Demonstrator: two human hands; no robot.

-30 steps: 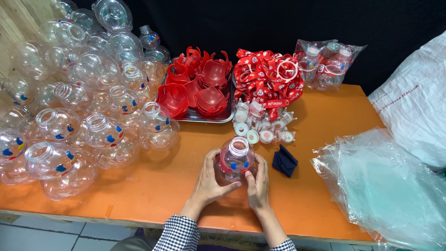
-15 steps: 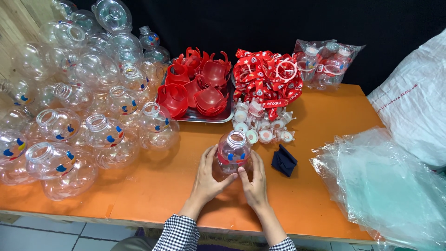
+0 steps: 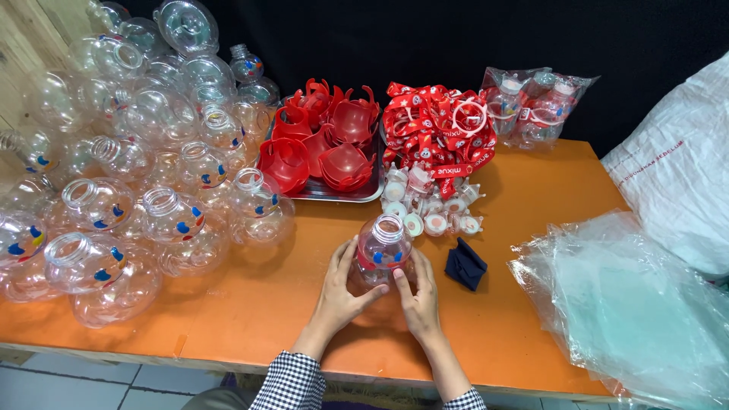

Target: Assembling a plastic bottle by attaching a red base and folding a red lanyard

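The clear bottle (image 3: 382, 254) has been turned a little — still gripped by the left hand (image 3: 339, 292) and right hand (image 3: 416, 296).

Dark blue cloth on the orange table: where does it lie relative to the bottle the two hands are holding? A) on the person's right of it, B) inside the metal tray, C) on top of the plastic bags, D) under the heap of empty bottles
A: the dark blue cloth lies flat on the orange table, to the right of the clear bottle held between the left hand and right hand.
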